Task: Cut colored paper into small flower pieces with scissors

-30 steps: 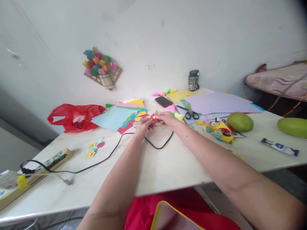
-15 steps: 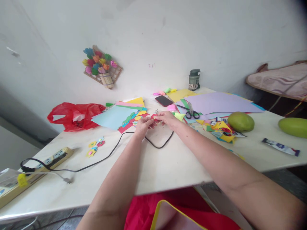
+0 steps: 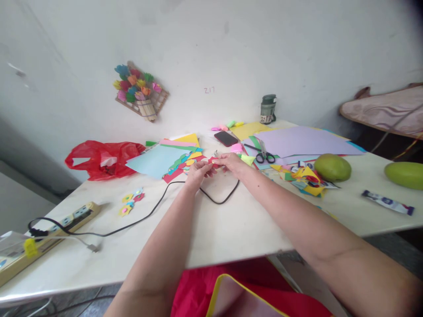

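Note:
My left hand [image 3: 198, 171] and my right hand [image 3: 228, 162] meet above the middle of the table, fingers closed from both sides on a small red paper piece [image 3: 214, 161]. Its outline is partly covered by my fingertips. Just left of my left hand lie cut strips and rounds of coloured paper, with a yellow round [image 3: 189, 162] among them. Beyond my right hand sit a pink clay lump [image 3: 236, 148] and a yellow-green piece [image 3: 247, 159]. Further left, several small paper flowers [image 3: 132, 200] with coloured centres rest on the table.
Scissors [image 3: 264, 156], a phone [image 3: 226, 138] and a large purple sheet [image 3: 297, 141] lie behind. Paper scraps [image 3: 307, 178], a green fruit [image 3: 332, 167] and a tube [image 3: 387, 202] are on the right. A black cable [image 3: 158, 203] runs from the power strip [image 3: 74, 219]; a red bag [image 3: 99, 160] sits left.
Almost nothing differs. Both hands stay in place on the red paper piece, with only a very slight shift of the fingers.

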Available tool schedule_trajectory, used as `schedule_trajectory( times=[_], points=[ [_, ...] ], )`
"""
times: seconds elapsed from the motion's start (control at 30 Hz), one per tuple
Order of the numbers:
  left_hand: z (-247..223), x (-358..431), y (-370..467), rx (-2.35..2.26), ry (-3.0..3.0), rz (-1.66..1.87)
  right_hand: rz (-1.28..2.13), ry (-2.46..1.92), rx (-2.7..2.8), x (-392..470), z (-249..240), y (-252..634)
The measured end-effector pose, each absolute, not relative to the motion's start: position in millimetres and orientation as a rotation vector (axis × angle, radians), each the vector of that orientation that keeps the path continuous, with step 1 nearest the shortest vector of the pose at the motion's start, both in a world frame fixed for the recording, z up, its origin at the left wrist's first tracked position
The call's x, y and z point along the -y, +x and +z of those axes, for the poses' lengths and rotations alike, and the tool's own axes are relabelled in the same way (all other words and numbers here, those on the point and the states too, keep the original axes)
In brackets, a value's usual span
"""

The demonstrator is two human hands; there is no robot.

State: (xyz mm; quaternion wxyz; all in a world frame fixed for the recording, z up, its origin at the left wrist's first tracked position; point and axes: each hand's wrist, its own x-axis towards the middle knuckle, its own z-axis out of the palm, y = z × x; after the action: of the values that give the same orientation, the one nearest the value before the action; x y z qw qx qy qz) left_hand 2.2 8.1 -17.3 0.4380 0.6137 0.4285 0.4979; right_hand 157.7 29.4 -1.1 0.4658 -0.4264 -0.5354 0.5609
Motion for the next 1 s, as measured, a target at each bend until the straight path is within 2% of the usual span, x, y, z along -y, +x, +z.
schedule_trajectory(
  times=[1.0],
  points=[
    [-15.4,-6.8,-0.4,-1.064,1.558,1.239,1.416,-1.035,1.265,-28.5,0.3,157.4]
  ],
)
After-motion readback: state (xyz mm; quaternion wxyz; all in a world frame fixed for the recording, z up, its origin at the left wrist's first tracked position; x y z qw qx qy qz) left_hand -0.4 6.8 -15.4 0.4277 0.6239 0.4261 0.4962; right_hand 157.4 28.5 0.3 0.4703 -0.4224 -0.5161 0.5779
